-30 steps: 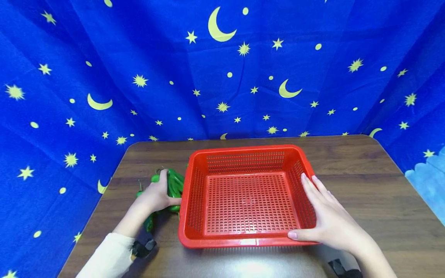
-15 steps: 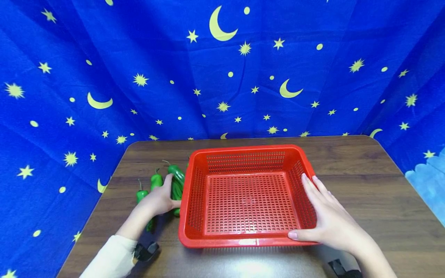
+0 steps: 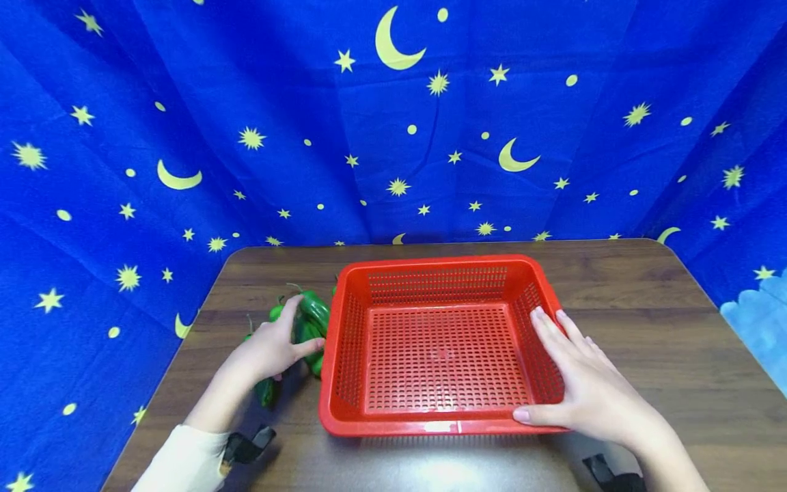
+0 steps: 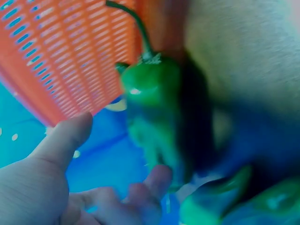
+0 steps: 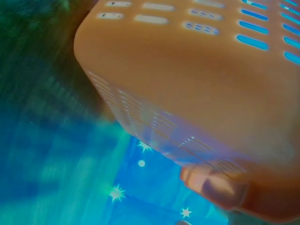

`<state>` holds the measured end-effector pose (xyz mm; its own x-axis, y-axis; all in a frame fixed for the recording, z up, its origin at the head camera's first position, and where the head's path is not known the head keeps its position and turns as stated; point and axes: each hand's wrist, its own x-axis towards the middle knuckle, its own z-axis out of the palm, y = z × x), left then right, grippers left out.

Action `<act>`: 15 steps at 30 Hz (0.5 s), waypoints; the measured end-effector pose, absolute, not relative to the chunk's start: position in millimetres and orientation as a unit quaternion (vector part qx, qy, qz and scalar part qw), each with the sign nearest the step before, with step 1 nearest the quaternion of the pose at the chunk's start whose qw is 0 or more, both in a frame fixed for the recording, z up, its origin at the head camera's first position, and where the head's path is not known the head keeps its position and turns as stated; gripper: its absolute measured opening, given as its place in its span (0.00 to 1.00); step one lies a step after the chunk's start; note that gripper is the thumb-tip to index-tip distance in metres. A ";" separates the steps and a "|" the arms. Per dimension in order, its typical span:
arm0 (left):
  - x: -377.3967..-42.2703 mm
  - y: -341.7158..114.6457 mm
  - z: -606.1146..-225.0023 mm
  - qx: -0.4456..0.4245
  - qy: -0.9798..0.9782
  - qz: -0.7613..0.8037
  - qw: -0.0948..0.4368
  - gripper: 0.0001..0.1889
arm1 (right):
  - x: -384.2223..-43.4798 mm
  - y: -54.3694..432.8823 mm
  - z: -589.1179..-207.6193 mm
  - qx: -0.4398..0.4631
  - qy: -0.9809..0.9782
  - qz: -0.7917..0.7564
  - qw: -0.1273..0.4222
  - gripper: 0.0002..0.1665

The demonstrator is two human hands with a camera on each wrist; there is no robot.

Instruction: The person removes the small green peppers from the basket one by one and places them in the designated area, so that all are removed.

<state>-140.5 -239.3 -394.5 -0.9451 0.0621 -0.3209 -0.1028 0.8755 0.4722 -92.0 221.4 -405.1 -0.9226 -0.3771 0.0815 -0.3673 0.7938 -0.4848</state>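
Observation:
A large red plastic basket (image 3: 440,428) with slotted walls stands on the table, with nothing in it. My right hand (image 3: 584,396) rests over its near right corner, fingers stretched along the right rim and thumb on the front rim. On the other side, my left hand (image 3: 270,347) reaches over several green peppers, thumb spread toward the basket's left wall. In the left wrist view, a green pepper (image 4: 152,103) with a curved stem stands beside the basket wall. My fingertips are right at its lower end, with a wide gap to the thumb. Parts of the peppers lie hidden under that hand.
More green peppers (image 4: 206,206) show at the lower edge of the left wrist view. One pepper's tip (image 3: 264,393) pokes out below my left wrist. A blue star-patterned curtain (image 3: 430,137) hangs behind the wooden table (image 3: 639,307).
My left hand first shifts right and uncovers separate peppers, then comes back slightly left over them with its thumb spread wider. The right hand and basket stay in place.

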 end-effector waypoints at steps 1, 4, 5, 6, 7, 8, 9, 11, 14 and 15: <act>-139.7 -239.4 -390.7 -0.009 0.955 0.252 0.158 0.51 | -91.9 221.8 -404.3 -0.197 0.948 -0.249 0.011 0.75; -137.3 -239.3 -379.0 0.004 0.964 0.238 0.115 0.43 | -91.6 222.5 -401.7 -0.198 0.951 -0.238 0.017 0.72; -136.7 -238.6 -374.6 0.009 0.969 0.230 0.093 0.41 | -91.5 222.3 -400.7 -0.197 0.952 -0.235 0.018 0.70; -136.2 -237.6 -370.1 0.014 0.972 0.222 0.070 0.38 | -91.6 221.8 -399.4 -0.195 0.953 -0.231 0.018 0.69; -135.3 -236.3 -365.3 0.015 0.975 0.215 0.047 0.35 | -91.7 221.0 -397.8 -0.191 0.954 -0.229 0.017 0.66; -134.3 -234.8 -360.2 0.016 0.977 0.210 0.022 0.33 | -91.8 220.0 -395.9 -0.187 0.956 -0.226 0.014 0.63; -133.0 -233.0 -354.8 0.013 0.978 0.207 0.000 0.32 | -91.9 218.6 -393.5 -0.182 0.958 -0.222 0.010 0.59; -129.8 -228.5 -344.5 0.006 0.980 0.193 -0.047 0.30 | -91.9 215.3 -388.0 -0.170 0.961 -0.219 -0.005 0.51; -122.8 -216.5 -330.6 -0.012 0.980 0.174 -0.096 0.29 | -90.7 209.3 -378.0 -0.154 0.965 -0.210 -0.035 0.43; -119.7 -210.8 -326.9 -0.016 0.981 0.164 -0.105 0.29 | -90.0 207.0 -374.5 -0.150 0.966 -0.206 -0.044 0.42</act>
